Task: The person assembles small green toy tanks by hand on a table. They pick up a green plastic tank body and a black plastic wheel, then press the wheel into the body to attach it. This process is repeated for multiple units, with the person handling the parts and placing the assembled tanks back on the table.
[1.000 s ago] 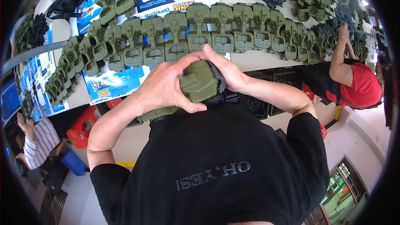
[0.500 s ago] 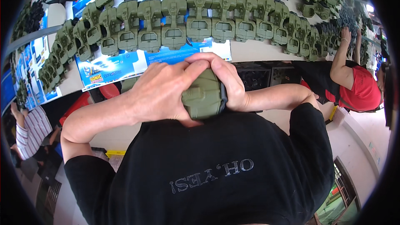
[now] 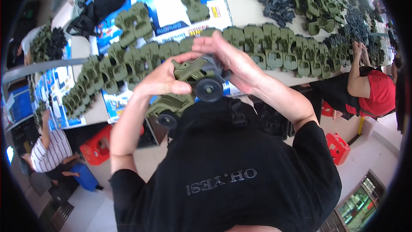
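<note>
My left hand (image 3: pixel 161 76) closes around an olive-green toy truck (image 3: pixel 191 69), thumb along its near side and fingers over the far side. The truck is tilted, and a black wheel (image 3: pixel 209 90) faces me at its right end, beside a dark grey part. My right hand (image 3: pixel 240 66) lies against or close to that grey end with straight fingers; its palm contact is partly hidden. Below the left hand is a second olive toy truck (image 3: pixel 174 104) with a black wheel (image 3: pixel 167 119), close to my shirt; what supports it cannot be seen.
A curved row of olive truck bodies (image 3: pixel 274 47) lines the table. Behind it lie a heap of dark grey parts (image 3: pixel 272 0), more green bodies (image 3: pixel 311 4) and blue-white printed sheets (image 3: pixel 165 6). A person in red (image 3: pixel 373 90) works at right, one in stripes (image 3: pixel 51 150) at left.
The toy has turned from showing its smooth green top to showing a wheel. My right hand has straightened its fingers. The second truck has come into sight, and the view has shifted.
</note>
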### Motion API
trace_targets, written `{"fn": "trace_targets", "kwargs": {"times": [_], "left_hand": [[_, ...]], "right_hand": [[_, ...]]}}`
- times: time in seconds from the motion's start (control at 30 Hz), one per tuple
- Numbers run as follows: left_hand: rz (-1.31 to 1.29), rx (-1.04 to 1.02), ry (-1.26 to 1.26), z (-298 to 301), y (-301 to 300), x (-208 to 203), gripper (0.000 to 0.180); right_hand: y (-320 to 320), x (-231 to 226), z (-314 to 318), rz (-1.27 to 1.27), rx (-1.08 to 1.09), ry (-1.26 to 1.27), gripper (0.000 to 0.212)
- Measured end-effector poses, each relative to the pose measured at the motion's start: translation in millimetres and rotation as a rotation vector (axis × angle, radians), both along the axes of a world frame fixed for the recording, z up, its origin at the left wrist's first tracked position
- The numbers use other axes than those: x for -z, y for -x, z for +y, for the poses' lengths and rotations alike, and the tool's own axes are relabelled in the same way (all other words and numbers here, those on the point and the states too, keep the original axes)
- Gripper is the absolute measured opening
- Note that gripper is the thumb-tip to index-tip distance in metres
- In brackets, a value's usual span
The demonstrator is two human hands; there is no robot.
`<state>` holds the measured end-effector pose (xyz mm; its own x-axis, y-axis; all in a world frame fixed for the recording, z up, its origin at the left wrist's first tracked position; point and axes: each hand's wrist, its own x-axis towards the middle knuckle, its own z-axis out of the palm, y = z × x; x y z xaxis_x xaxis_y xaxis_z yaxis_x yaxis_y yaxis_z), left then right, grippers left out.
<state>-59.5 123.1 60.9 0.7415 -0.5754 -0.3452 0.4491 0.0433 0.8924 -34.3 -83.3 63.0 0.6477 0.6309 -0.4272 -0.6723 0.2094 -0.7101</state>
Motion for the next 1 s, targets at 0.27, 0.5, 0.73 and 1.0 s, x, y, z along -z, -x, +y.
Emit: {"fn": "trace_targets", "kwargs": {"times": [0.27,0.5,0.73,1.0], "left_hand": [[0.148,0.001,0.183,-3.2,5.5,33.0,0.111],[0.000,-0.062,0.202,-8.4,5.5,33.6,0.105],[0.022,-0.281,0.122,1.2,22.4,34.0,0.090],[0.253,-0.375,0.027,-21.1,31.6,52.7,0.077]], "right_hand": [[-21.3,2.4,-13.6,-0.245,-0.179,0.249,0.066],[-3.7,25.2,-11.3,-0.804,0.043,0.309,0.044],[21.2,-7.3,24.1,-1.092,0.235,0.616,0.048],[39.7,41.1,42.9,-0.980,0.647,0.657,0.032]]}}
